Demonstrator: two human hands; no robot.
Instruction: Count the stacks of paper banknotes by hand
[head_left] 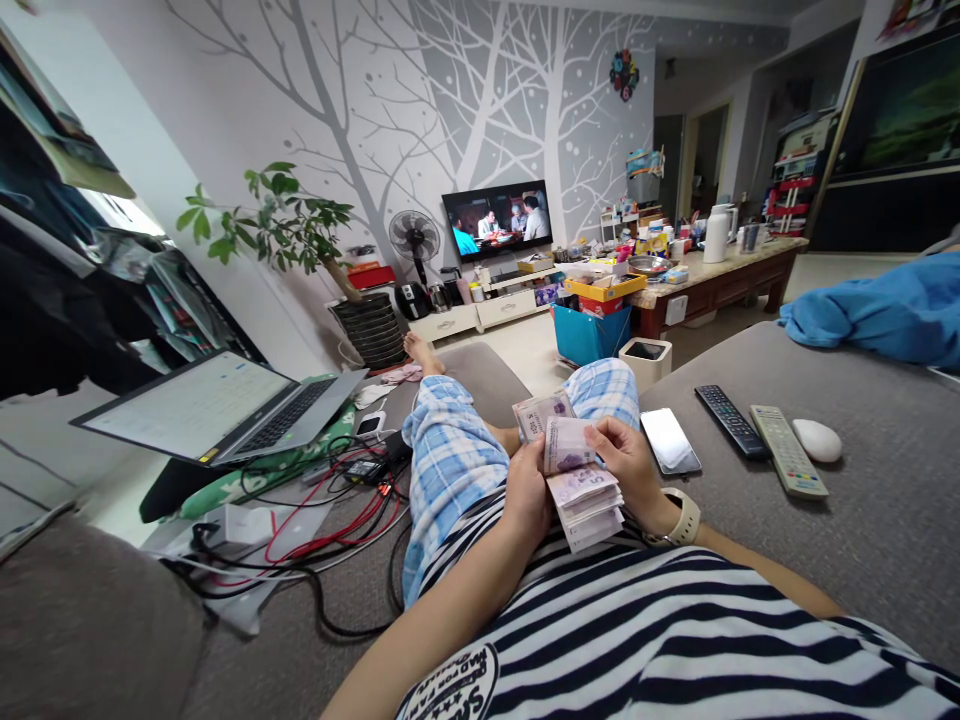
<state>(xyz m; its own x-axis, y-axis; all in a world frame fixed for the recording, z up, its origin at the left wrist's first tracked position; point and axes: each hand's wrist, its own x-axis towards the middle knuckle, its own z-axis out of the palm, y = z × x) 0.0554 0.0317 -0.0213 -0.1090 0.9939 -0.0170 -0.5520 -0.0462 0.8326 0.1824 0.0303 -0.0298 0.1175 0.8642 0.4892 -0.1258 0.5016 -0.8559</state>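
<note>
A stack of purple-toned banknotes (586,503) is folded over in my left hand (527,490), whose fingers are closed around it above my lap. Some notes marked 5 fan out toward my striped shirt, while others stick up on the far side. My right hand (624,462) is closed too, its thumb and fingers pinching the upper edge of one banknote (568,444) at the front of the stack. A pale watch (681,518) sits on my right wrist. The fingers beneath the notes are partly hidden.
To the right on the grey sofa lie a phone (670,441), a black remote (730,421), a beige remote (789,451) and a white mouse (817,440). At left are an open laptop (300,418) and tangled cables (360,515). A cluttered table (712,270) stands beyond.
</note>
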